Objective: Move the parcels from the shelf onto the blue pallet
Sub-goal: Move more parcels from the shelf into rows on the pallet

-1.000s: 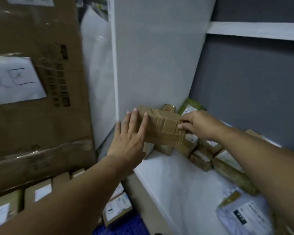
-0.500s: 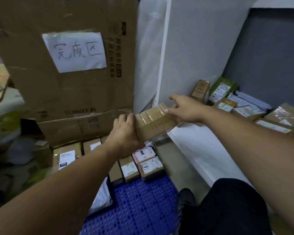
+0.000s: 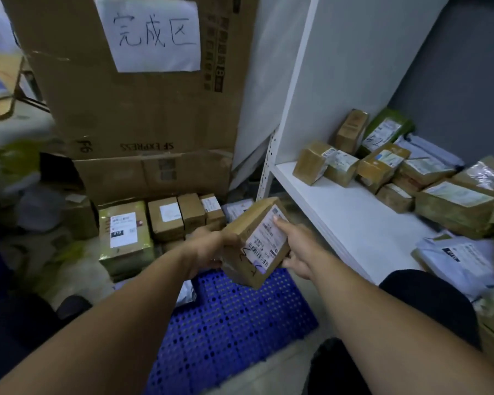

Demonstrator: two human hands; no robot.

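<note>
Parcel (image 3: 254, 240) held between both hands' fingers (image 3: 280, 222) — above pallet (image 3: 226, 323).

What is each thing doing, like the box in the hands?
Taped parcel, held in the air, tilted, label up.
Left hand, grips the parcel's left side.
Right hand, grips its right side, thumb on the label.
Blue pallet, on the floor under the held parcel.
Shelf parcels, lying piled on the white shelf.
</note>
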